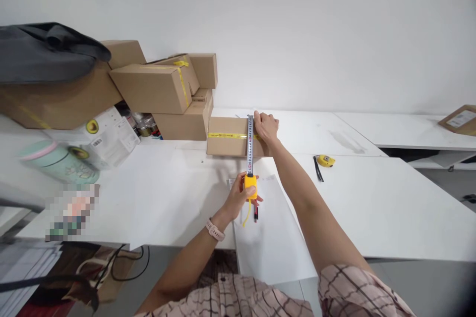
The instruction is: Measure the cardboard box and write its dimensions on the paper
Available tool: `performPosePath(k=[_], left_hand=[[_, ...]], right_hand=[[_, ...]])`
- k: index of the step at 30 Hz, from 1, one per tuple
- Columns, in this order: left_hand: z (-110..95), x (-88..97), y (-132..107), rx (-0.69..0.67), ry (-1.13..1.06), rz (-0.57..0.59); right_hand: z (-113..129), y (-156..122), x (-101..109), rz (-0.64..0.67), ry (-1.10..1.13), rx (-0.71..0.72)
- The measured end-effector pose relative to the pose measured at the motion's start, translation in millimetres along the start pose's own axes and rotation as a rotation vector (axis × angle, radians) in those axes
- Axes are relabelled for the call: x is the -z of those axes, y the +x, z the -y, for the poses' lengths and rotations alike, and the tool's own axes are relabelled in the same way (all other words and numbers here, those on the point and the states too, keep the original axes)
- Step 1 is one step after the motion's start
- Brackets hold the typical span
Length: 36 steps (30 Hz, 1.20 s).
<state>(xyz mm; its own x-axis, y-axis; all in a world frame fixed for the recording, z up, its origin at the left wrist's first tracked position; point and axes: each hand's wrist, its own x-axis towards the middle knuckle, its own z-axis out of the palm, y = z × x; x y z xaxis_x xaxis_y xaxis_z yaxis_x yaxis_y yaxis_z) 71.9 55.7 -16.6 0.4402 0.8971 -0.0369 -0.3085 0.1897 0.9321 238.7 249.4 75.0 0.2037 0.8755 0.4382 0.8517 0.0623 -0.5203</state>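
Note:
My left hand grips a yellow tape measure, its thumb on the case and a yellow strap hanging below. The pulled-out blade runs away from me across the top of a closed cardboard box sealed with yellow tape. At the box's far right, my right hand is closed beside the blade's far end; whether the fingers pinch the blade or only press on the box, I cannot make out. Under my left hand lie a white paper sheet and a red and black pen.
A second yellow tape measure with a black strap lies to the right. Stacked cardboard boxes, a dark bag and a mint green bottle stand at the left. Another box sits far right. A white wall rises behind the table.

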Motion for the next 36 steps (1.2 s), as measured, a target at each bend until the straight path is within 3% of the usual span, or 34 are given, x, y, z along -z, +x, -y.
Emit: performPosePath(k=[9, 24, 29, 33, 36], left_hand=[[19.5, 1.6, 1.2, 0.029, -0.007, 0.017], [23.2, 0.8, 7.4, 0.065, -0.007, 0.022], [1.3, 15.3, -24.1, -0.073, -0.052, 0.042], [-14.9, 36.0, -64.7, -0.174, -0.008, -0.028], [-19.1, 49.4, -92.6, -0.132, 0.062, -0.013]], right_hand=[[1.4, 5.4, -4.4, -0.001, 0.047, -0.033], [-3.7, 10.9, -13.7, -0.044, -0.019, -0.016], [-0.8, -2.6, -12.2, -0.098, -0.054, 0.001], [-0.1, -43.7, -24.9, -0.19, -0.083, 0.043], [0.2, -81.3, -39.2, -0.137, -0.07, 0.046]])
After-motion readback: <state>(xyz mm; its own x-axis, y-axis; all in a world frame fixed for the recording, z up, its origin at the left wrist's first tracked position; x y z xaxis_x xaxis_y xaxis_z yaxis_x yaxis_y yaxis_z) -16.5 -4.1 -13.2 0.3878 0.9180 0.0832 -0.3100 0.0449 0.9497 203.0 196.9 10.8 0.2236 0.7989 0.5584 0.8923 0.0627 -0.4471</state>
